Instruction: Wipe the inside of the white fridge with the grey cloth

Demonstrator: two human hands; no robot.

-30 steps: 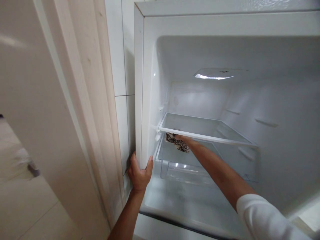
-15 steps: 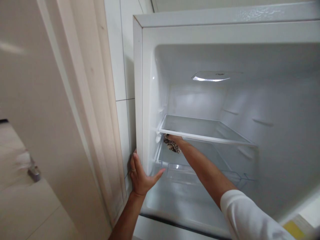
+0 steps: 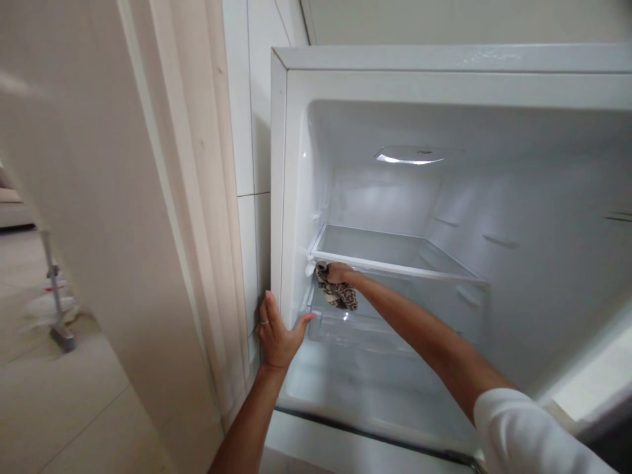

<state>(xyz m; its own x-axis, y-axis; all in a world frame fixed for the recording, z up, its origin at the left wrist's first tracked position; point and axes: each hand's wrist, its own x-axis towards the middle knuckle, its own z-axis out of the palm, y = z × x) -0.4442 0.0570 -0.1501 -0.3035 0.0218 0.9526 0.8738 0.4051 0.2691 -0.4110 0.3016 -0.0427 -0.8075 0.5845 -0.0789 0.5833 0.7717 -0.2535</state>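
Note:
Inside an open white fridge (image 3: 279,164), my right hand (image 3: 340,272) grips a crumpled brown-and-white patterned cloth (image 3: 340,293). Hand and cloth are just under the front edge of the upper glass shelf (image 3: 380,247), by the left inner wall. Part of my fingers is hidden by the cloth. My left hand (image 3: 279,339) rests against the fridge's left outer edge, fingers stretched out and thumb spread towards the interior. Below the cloth lies a clear lower shelf (image 3: 365,329).
A lit lamp cover (image 3: 409,155) sits in the fridge ceiling. Close on the left stand a tiled wall (image 3: 247,131) and a wooden door frame (image 3: 197,164). Farther left, a broom-like tool (image 3: 62,336) stands on the tiled floor.
My right hand has drawn the cloth forward from beneath the upper shelf, so more of both shows. My left hand keeps its place on the fridge edge. The view has shifted slightly.

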